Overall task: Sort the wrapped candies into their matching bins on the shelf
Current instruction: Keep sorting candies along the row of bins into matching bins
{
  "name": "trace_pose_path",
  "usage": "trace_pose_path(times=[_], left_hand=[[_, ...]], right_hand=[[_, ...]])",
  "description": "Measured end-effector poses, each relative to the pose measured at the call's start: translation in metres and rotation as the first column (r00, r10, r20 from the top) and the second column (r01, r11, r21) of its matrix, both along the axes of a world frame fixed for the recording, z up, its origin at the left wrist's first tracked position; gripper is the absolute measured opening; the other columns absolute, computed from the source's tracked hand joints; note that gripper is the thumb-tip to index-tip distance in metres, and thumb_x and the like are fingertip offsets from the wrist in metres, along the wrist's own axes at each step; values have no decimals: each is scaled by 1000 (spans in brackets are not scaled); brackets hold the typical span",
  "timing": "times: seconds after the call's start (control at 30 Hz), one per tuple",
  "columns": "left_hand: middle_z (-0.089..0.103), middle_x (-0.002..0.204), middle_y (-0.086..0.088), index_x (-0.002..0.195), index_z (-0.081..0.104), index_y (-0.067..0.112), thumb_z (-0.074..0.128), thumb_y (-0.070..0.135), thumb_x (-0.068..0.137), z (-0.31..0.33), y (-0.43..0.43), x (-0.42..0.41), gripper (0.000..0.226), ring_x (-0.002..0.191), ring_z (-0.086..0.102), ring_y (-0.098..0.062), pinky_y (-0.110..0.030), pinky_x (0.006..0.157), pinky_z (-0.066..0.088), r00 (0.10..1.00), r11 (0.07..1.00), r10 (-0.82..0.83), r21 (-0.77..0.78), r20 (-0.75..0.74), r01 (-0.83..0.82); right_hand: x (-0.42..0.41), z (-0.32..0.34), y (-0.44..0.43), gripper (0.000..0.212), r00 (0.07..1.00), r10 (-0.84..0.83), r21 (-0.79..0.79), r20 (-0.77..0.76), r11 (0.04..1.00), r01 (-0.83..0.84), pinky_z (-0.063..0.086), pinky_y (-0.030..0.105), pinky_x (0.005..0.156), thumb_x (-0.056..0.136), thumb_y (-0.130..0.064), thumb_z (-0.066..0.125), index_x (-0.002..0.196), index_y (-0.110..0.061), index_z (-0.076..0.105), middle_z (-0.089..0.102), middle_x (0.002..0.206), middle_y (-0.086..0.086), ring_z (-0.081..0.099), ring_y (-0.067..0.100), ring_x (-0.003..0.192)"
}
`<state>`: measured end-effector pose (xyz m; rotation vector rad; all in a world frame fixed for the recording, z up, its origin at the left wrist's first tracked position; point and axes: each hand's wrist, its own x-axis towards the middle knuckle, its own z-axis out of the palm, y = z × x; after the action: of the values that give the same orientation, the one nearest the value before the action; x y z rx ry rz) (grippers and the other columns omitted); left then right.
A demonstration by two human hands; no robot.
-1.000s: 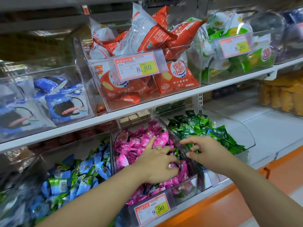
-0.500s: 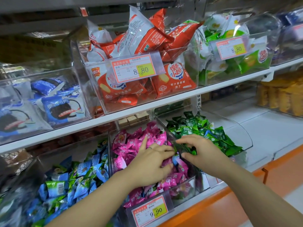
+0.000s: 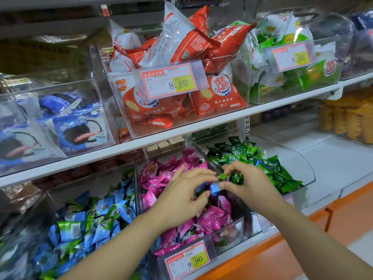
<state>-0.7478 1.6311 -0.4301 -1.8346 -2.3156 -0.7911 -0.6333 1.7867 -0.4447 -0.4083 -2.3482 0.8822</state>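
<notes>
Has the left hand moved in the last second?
Yes: the left hand has lifted slightly, up off the pink candies, to meet the right hand.

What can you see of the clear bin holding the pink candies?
The pink-candy bin is a clear plastic box on the lower shelf, between a blue-green candy bin and a green candy bin. Inside lie pink wrapped candies. A price tag reading 9.90 sits on its front. The left hand above it pinches a blue candy; the right hand, over its right wall, a green candy.
</notes>
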Motion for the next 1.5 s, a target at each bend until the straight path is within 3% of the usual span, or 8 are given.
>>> trace_pose_path(times=[0.13, 0.27, 0.47, 0.73, 1.1, 1.27, 1.4, 1.5], left_hand=[[32, 148, 22, 141, 34, 42, 50, 50, 89, 8, 5, -14, 54, 140, 19, -3, -51, 118, 9, 988, 979, 105, -160, -116, -123], [27, 151, 16, 148, 21, 41, 46, 64, 87, 12, 6, -23, 70, 142, 17, -10, -53, 116, 3, 949, 874, 72, -440, -306, -208], [46, 125, 12, 133, 50, 34, 37, 71, 86, 11, -5, -20, 61, 128, 32, -10, -52, 117, -3, 914, 852, 21, -471, -406, -229], [57, 123, 11, 127, 57, 33, 39, 45, 98, 14, 0, -17, 36, 128, 35, -12, -57, 114, 4, 943, 879, 255, -356, -214, -319], [50, 130, -2, 123, 63, 26, 55, 42, 93, 15, 52, -19, 35, 124, 45, -29, -67, 105, -15, 741, 757, 245, -354, -626, -549], [48, 131, -4, 126, 60, 28, 56, 47, 91, 12, 55, -20, 40, 126, 42, -30, -68, 105, -13, 759, 731, 233, -406, -608, -549], [55, 117, 2, 108, 68, 32, 58, 35, 92, 15, 52, -21, 19, 117, 50, -25, -63, 111, -6, 826, 792, 350, -331, -442, -513], [57, 94, 12, 92, 68, 34, 56, 37, 91, 17, 49, -22, 13, 99, 57, -16, -54, 113, 18, 876, 856, 424, -214, -230, -470]], right_hand=[[2, 5, 2, 22, 989, -55, -238, -139, 971, 20, 46, 20, 62, 76, -22, 77, 80, -21, 55, 62, 69, -4, 59, 8, 62], [3, 6, 2, 23, 983, -78, -326, -164, 945, 21, 42, 12, 58, 78, -22, 75, 85, -17, 54, 54, 65, -5, 53, 3, 55], [5, 9, 3, 23, 985, -106, -322, -137, 945, 57, 50, 23, 70, 79, -27, 74, 91, -24, 55, 61, 93, -4, 54, 4, 63], [3, 8, 4, 23, 987, -101, -346, -124, 937, 52, 49, 24, 73, 79, -28, 74, 94, -25, 57, 62, 94, 0, 61, 9, 73], [3, 9, 4, 22, 991, -77, -331, -113, 943, 35, 49, 22, 72, 79, -28, 74, 89, -30, 55, 61, 94, -4, 62, 11, 78], [3, 9, 4, 23, 992, -80, -328, -97, 944, 44, 52, 29, 77, 79, -29, 74, 93, -28, 56, 61, 95, -4, 63, 11, 78], [2, 9, 2, 21, 993, -62, -338, -102, 941, 24, 47, 16, 66, 79, -26, 73, 92, -26, 56, 61, 87, -6, 60, 6, 68], [2, 8, 2, 21, 993, -61, -339, -101, 941, 23, 45, 14, 65, 79, -27, 74, 91, -27, 56, 61, 87, -5, 61, 8, 71]])
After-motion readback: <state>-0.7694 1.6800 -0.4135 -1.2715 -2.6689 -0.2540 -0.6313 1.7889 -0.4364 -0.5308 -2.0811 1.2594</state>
